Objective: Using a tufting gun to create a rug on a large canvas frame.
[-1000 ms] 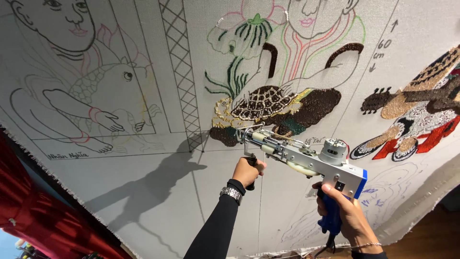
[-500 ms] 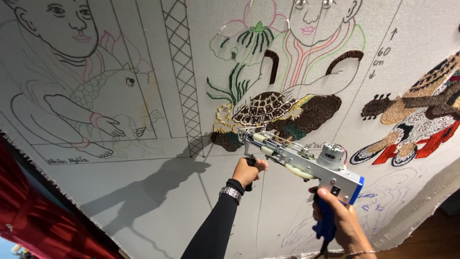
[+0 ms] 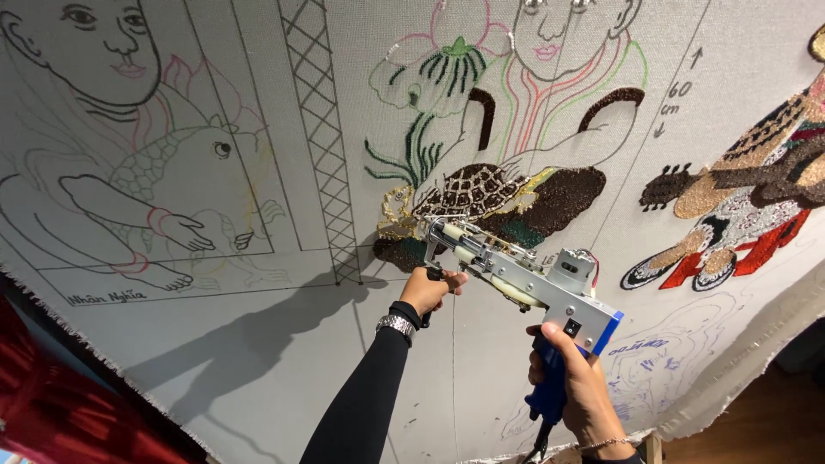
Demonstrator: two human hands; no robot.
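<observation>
A silver and blue tufting gun (image 3: 524, 279) points at a stretched white cloth (image 3: 258, 361) covered with drawn and partly tufted figures. My left hand (image 3: 431, 290), in a black sleeve with a metal wristwatch, grips the gun's front handle. My right hand (image 3: 574, 385) is closed around the blue rear grip. The gun's tip (image 3: 432, 230) sits against the cloth by a tufted brown turtle (image 3: 473, 191) and a dark brown patch.
An outline drawing of a child with a fish (image 3: 163, 180) fills the cloth's left side. A coloured tufted figure (image 3: 739, 215) lies at the right. Red fabric (image 3: 51, 412) hangs below the frayed left edge. Wooden floor (image 3: 765, 421) shows at the bottom right.
The view has shifted slightly, so the cloth's drawings sit a little lower in frame. Both hands keep their hold on the gun, whose tip stays by the turtle.
</observation>
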